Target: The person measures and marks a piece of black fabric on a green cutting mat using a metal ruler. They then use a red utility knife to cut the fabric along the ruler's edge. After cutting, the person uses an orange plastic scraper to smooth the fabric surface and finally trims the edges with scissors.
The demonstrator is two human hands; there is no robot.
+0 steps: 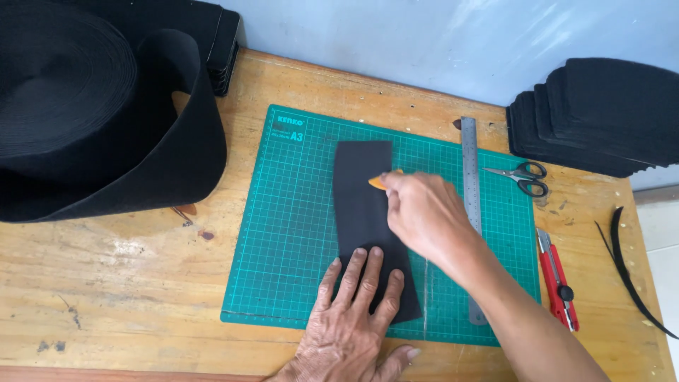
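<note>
A black strip of fabric (pixel 361 205) lies lengthwise on a green cutting mat (pixel 290 212). My left hand (pixel 353 318) presses flat on the near end of the strip, fingers spread. My right hand (pixel 424 212) is closed around a small orange-yellow object (pixel 378 182), only its tip showing, held at the strip's right edge about halfway up. What the object is I cannot tell for sure.
A steel ruler (pixel 471 191) lies on the mat's right part. Scissors (pixel 527 177) and a red utility knife (pixel 559 279) lie right of it. A big black fabric roll (pixel 85 106) fills the left; a stack of cut black pieces (pixel 601 117) sits far right, a thin black offcut (pixel 626 269) near the edge.
</note>
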